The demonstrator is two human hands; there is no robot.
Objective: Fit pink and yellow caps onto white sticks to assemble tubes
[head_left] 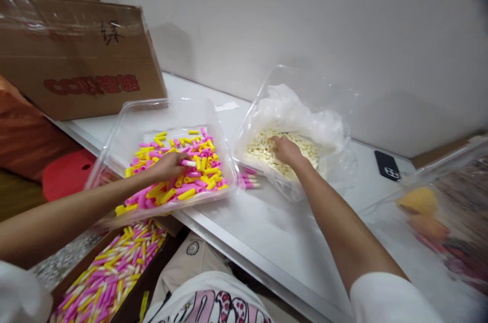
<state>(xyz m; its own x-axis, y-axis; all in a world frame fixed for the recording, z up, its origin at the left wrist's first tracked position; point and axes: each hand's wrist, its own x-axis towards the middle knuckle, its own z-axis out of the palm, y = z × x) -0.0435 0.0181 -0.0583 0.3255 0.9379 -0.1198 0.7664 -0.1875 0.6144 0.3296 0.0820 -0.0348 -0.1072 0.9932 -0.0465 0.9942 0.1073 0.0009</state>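
Observation:
My left hand (173,166) is closed over the left clear plastic tub (114,140), pinching a pink tube with a white piece (188,163) sticking out of its end. Beneath it lie many short pink and yellow plastic tubes (206,175). My right hand (286,150) reaches into the other clear tub (244,135), which holds small cream-white sticks (263,148) in a plastic bag (301,112). Its fingertips are drawn together among the sticks, and what they grip is hidden. Between the tubs lie several pink tubes with white ends (249,179).
A large cardboard box (76,59) stands at the back left. Below the table edge, a box of filled pink and yellow tubes (110,277) sits by my legs. A black phone (387,165) lies at the right, beyond a blurred clear container (450,211). A red stool (66,175) is at left.

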